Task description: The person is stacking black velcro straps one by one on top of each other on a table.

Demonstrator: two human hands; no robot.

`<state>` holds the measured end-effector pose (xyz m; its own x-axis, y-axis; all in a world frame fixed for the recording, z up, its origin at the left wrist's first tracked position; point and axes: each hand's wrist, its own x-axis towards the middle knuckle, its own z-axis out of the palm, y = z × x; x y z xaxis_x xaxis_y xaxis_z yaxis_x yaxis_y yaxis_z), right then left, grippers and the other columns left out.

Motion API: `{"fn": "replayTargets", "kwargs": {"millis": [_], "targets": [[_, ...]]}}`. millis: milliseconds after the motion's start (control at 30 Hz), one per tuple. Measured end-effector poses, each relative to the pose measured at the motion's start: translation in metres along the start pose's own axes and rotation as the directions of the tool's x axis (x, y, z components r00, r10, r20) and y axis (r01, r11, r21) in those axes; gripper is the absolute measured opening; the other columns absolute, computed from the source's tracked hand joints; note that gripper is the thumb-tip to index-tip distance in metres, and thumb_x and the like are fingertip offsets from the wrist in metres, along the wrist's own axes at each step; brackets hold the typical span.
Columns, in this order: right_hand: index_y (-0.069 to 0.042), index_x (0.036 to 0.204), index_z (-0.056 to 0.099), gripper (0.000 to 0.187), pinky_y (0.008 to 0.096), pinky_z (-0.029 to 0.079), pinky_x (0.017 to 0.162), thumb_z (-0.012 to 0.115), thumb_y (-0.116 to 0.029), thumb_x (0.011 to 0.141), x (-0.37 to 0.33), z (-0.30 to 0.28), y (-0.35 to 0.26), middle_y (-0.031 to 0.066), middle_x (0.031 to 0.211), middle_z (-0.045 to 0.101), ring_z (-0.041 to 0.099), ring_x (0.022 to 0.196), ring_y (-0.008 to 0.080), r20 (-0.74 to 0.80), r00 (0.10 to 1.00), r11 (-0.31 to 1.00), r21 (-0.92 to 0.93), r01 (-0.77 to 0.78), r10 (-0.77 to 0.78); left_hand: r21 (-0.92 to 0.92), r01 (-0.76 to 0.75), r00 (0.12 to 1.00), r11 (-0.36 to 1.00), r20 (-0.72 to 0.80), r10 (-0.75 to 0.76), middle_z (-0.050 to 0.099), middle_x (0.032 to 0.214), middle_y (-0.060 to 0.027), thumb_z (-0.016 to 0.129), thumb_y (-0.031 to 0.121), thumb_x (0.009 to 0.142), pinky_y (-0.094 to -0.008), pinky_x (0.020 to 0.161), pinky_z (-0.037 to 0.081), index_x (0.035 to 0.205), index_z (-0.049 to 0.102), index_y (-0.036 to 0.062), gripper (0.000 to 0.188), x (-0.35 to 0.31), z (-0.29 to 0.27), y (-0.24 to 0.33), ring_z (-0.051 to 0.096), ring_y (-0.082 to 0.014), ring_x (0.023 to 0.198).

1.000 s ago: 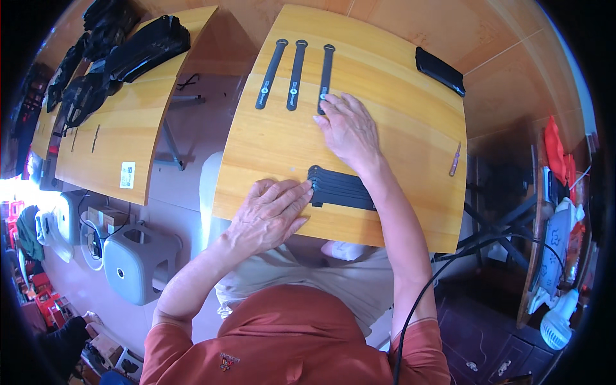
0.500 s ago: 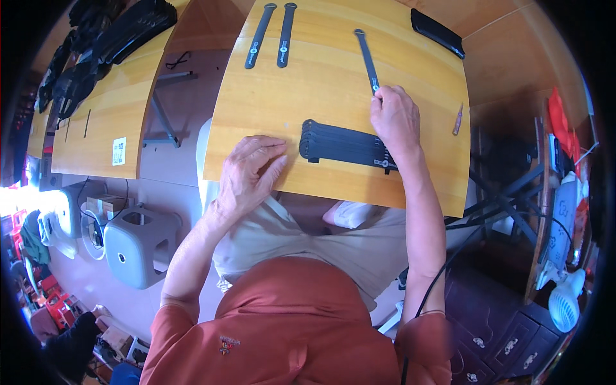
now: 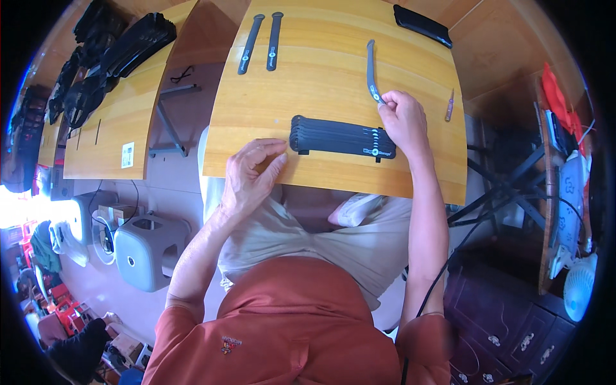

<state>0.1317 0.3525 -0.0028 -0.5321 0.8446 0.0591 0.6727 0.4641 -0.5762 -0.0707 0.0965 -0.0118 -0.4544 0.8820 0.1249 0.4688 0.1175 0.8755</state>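
My right hand point(image 3: 405, 122) pinches the near end of a single black strap point(image 3: 371, 69) with a rounded tab at its far end. The strap is bent near my fingers and stretches away over the table. Just below that hand lies a neat stack of black straps point(image 3: 337, 136), fanned slightly, with pale printing near its right end. Small dark tabs poke out under the stack's near edge. My left hand point(image 3: 252, 172) is at the table's front edge, left of the stack, thumb and fingers apart, holding nothing.
Two more straps point(image 3: 273, 42) lie at the table's far left. A black bundle point(image 3: 422, 27) sits at the far right corner, and a small pointed tool point(image 3: 449, 106) near the right edge. Another table point(image 3: 102, 157) with black items stands left, a grey stool point(image 3: 144, 250) below it.
My right hand has raised the strap's near end a little, and the strap now bends. The stack's right end shows more. The whole view has shifted slightly; my left hand stays by the stack.
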Motion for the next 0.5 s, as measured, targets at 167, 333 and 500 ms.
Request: {"fn": "replayTargets", "kwargs": {"millis": [167,333,500], "targets": [[0.001,0.095,0.062,0.011,0.0412,0.052,0.065,0.066,-0.009,0.093,-0.070,-0.015,-0.064,0.0139,0.078,0.065,0.069,0.072,0.0288,-0.044,0.965,0.943,0.202,0.263,-0.259,-0.444,0.123,0.991,0.888,0.002,-0.136,0.070,0.125,-0.0175,0.072,0.014,0.098,-0.0297,0.086,0.058,0.138,0.059,-0.0016,0.045,-0.004,0.006,0.006,0.071,-0.0182,0.102],[-0.002,0.099,0.060,0.013,0.0453,0.052,0.066,0.068,-0.001,0.088,-0.126,-0.013,-0.082,0.0166,0.084,0.065,0.067,0.078,0.0351,0.104,0.827,0.802,0.337,0.493,-0.552,-0.797,0.298,0.955,0.526,0.253,-0.157,0.068,0.126,-0.0184,0.069,0.012,0.100,-0.0285,0.083,0.060,0.144,0.052,-0.0009,0.049,0.005,0.000,0.037,0.071,-0.0173,0.098],[0.000,0.103,0.064,0.015,0.0440,0.053,0.068,0.068,0.000,0.089,-0.145,-0.004,-0.064,0.0160,0.086,0.066,0.068,0.079,0.0345,0.122,0.829,0.788,0.412,0.458,-0.545,-0.863,0.313,0.950,0.396,0.289,-0.120,0.074,0.108,-0.0158,0.067,0.011,0.101,-0.0274,0.079,0.061,0.135,0.061,0.0005,0.036,-0.002,-0.009,0.015,0.072,-0.0161,0.090]]}}
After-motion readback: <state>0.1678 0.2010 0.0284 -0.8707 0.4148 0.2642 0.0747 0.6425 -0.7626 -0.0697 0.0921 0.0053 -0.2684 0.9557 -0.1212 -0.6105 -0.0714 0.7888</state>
